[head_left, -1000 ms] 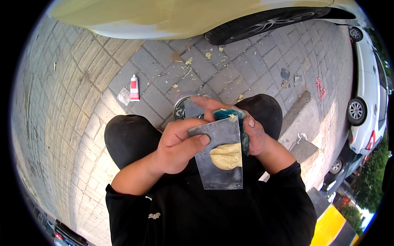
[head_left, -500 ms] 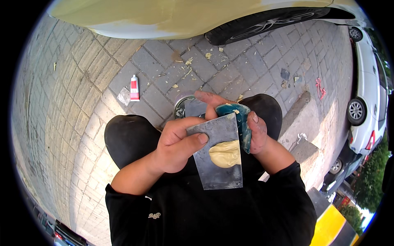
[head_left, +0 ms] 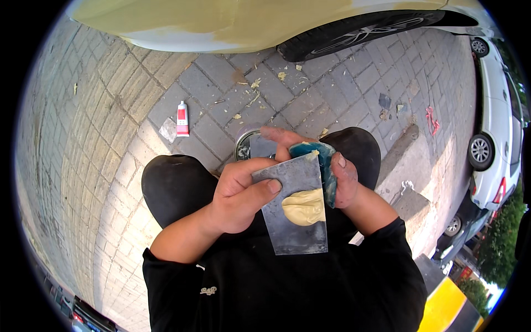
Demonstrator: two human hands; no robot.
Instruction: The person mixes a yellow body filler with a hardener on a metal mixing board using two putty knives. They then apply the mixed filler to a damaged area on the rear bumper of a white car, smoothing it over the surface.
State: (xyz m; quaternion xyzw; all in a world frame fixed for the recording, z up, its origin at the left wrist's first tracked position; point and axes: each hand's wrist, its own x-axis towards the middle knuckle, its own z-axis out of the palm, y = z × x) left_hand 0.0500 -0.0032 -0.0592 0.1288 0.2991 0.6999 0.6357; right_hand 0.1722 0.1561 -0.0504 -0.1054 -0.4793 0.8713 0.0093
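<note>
Presently, a grey plate (head_left: 293,180) is gripped by the left hand (head_left: 243,195); beside its right edge, a green scraper (head_left: 326,166) is clasped by the right hand (head_left: 345,180). Putty (head_left: 303,208) on the plate could be lost if the plate were tipped. Beyond the plate, a tin (head_left: 238,146) is partly hidden, its contents unclear.

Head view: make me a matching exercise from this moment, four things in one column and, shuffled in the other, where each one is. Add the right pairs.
Things:
1. grey plate
2. pale yellow paste
3. teal spreader
4. red-and-white tube

Places:
A. in the right hand
B. lying on the paving
C. in the left hand, thumb on its upper face
D. in a lump on the plate

Right pairs: 1-C, 2-D, 3-A, 4-B
</note>
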